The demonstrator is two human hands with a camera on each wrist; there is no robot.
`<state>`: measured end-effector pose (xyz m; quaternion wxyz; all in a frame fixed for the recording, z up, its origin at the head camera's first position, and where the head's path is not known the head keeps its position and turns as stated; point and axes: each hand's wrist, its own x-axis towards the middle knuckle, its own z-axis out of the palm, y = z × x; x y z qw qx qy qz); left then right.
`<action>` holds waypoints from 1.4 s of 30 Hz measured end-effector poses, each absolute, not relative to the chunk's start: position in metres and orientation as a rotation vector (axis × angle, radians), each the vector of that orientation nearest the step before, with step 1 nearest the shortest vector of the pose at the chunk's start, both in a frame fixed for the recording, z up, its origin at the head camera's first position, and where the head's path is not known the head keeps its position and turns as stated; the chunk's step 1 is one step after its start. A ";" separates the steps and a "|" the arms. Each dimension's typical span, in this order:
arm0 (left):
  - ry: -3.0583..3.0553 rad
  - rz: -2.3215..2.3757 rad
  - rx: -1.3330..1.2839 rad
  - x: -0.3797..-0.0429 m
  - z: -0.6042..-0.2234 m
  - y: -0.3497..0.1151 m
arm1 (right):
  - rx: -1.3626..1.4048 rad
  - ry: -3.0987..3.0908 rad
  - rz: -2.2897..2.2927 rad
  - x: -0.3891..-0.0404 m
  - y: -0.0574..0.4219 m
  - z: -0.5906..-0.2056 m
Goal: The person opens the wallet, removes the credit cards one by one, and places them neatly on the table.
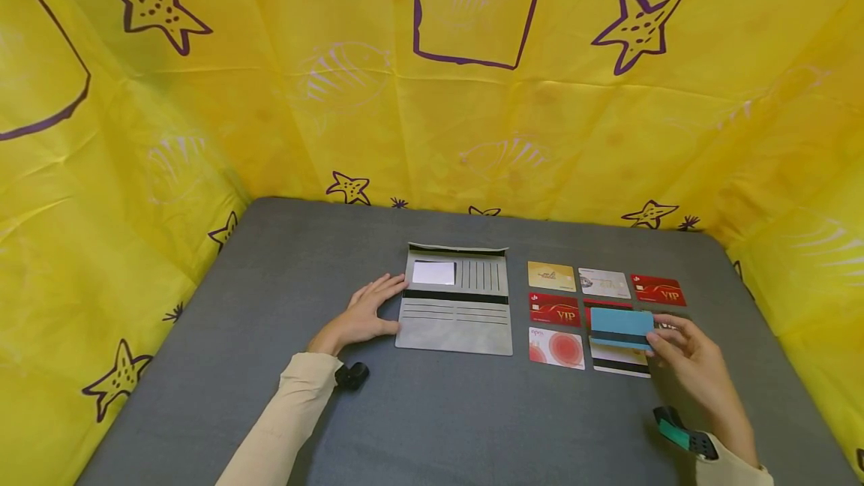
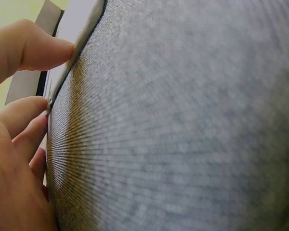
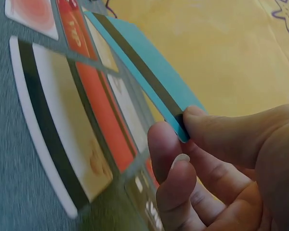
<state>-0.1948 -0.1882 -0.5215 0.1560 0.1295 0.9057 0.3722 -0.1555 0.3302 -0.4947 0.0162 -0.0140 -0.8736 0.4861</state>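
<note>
An opened grey wallet (image 1: 454, 336) with card slots lies on the table, a white card (image 1: 434, 273) in its upper left part. My left hand (image 1: 367, 310) rests at the wallet's left edge, fingers spread; in the left wrist view the thumb (image 2: 48, 52) and fingertips touch that edge. My right hand (image 1: 691, 355) pinches a blue card (image 1: 621, 321) with a dark stripe by its right end, thumb on top. The blue card is held above the laid-out cards and partly covers a red card and a white card with a black stripe (image 1: 621, 367).
Right of the wallet, cards lie in rows: a gold card (image 1: 551, 276), a silver card (image 1: 604, 283), red VIP cards (image 1: 555, 310) and a white card with red circles (image 1: 556, 349). A dark card is partly behind my right fingers. Yellow patterned cloth (image 1: 445, 133) surrounds the grey table (image 1: 324, 246).
</note>
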 end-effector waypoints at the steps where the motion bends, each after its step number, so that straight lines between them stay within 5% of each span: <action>1: 2.593 1.065 0.371 -0.195 -0.521 -0.188 | -0.056 -2.710 1.516 -0.154 0.333 -0.496; 25: 2.600 1.060 0.378 -0.194 -0.520 -0.188 | -0.361 -2.701 1.445 -0.124 0.393 -0.518; 42: 2.599 1.067 0.361 -0.195 -0.519 -0.188 | -0.335 -2.900 0.889 -0.127 0.402 -0.518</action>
